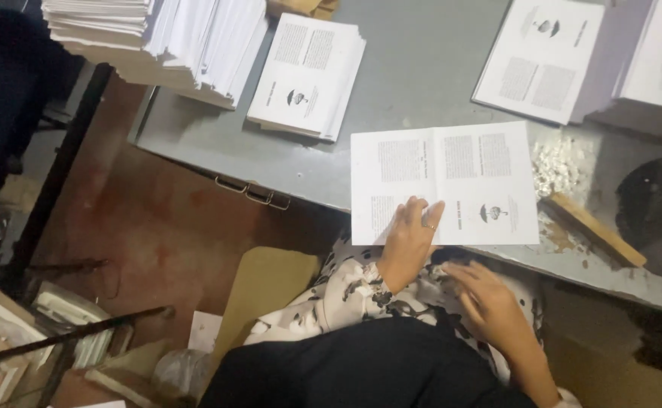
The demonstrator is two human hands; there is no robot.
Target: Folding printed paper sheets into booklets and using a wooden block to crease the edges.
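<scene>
Grey metal table (422, 83), printed sheet (452, 177), left hand (406, 242)

Matt white paper sheet (444, 185) w/ black print lies on a grey metal tabletop (414, 83), smooth w/ a dull sheen; left hand (409, 240), w/ a shiny metal ring, rests on the paper. Stacks of the same matt paper (306, 74) sit further back, near a rough bare wood block (594, 229) and a pile of glinting silvery metal bits (560, 166). Lap cloth (346, 298) is soft white fabric w/ black print.

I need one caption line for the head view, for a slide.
Left hand rests on a printed sheet at the grey table edge.
</scene>
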